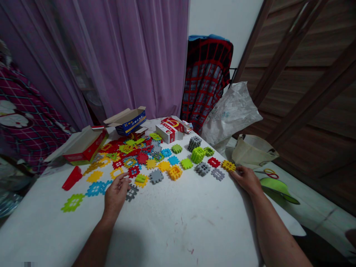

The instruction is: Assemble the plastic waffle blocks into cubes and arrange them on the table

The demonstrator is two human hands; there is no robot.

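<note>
My right hand is at the table's right edge, its fingers closed on the end of a yellow toothed building block. My left hand rests over the table with fingers loosely bent and a little apart, seemingly holding nothing. Just right of it lies a grey window-shaped block, and a red window block is beyond its fingertips. Near the right hand are a grey block and a red block. Farther in stand a green assembled cube and a grey stack.
A mixed pile of flat blocks spreads across the table's left and middle. Behind it stand a red open box, a blue box and a white-and-red box. A cloth bin and scissors are beyond the right edge.
</note>
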